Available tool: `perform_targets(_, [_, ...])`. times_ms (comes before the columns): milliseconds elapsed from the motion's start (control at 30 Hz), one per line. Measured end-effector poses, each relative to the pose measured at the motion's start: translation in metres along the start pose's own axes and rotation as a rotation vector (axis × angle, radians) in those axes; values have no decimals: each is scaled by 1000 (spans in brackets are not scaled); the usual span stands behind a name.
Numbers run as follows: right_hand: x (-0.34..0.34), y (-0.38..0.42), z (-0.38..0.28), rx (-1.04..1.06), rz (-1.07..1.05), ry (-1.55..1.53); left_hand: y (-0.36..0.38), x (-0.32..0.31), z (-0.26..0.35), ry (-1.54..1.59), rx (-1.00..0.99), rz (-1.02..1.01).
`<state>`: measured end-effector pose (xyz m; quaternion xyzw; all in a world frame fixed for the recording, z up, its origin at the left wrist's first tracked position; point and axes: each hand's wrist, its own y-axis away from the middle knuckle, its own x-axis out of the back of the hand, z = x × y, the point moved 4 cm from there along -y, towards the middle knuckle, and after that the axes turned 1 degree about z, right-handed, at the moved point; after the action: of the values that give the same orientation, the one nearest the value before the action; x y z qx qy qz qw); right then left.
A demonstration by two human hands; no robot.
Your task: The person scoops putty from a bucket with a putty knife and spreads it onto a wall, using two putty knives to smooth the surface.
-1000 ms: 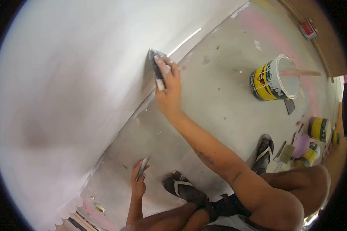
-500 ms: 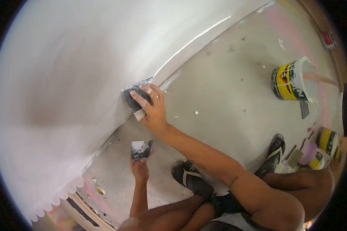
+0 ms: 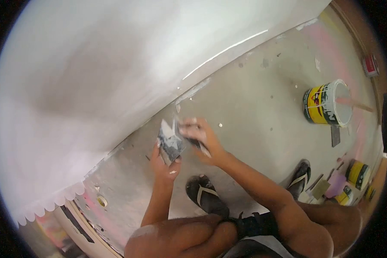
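My left hand (image 3: 164,167) grips a flat, dark putty knife (image 3: 173,148) smeared with white putty, its face turned up. Close beside it, my right hand (image 3: 207,142) is closed round a second putty knife (image 3: 195,141), its blade blurred by motion and near the edge of the first. Both hands are over the grey floor, a short way out from the foot of the white wall (image 3: 94,86). A wet white streak (image 3: 223,52) runs along the lower wall.
A yellow and black bucket (image 3: 317,104) holding white paste and a stick stands on the right. Smaller tubs (image 3: 357,173) and tools lie below it. My sandalled feet (image 3: 206,194) rest on the floor. A scalloped white edge (image 3: 51,204) hangs at lower left.
My right hand has come away from the wall, down to the putty knife in my left hand. My left hand has risen slightly and tilted its blade.
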<state>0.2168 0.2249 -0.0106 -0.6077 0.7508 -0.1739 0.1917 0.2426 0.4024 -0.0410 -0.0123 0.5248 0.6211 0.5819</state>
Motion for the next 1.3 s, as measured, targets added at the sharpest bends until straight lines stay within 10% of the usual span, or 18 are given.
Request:
perform_targets(100, [10,8,-25,104,-84,-10,2,-37,-14,-160,13,-295])
perform_targets(267, [71,8,6,-71,-213,493,17,-79,-16,-632,-34,-214])
perform_targets(367, [103,22,10,-680,579,-442,20,-101,-2,-783,-464,-250])
perform_targets(467, [98,13,-19,-837,472,-1220,34,-149,-9,-1288,-734,-629])
perform_targets(600, [117,19,-17,-879,285,-1321,29,-175,-21,-1762,-1021,-1041])
perform_targets(733, [199,16,11,-911,655,-958,23,-145,-17,-2228,-670,-1157])
perform_targets(1000, [385,-112,86,-346,916,166,19,-103,-20,-1947,-647,-956])
perform_targets(1300, [312,-117,93,-101,950,516,14,-65,-3,-1833,-584,-885])
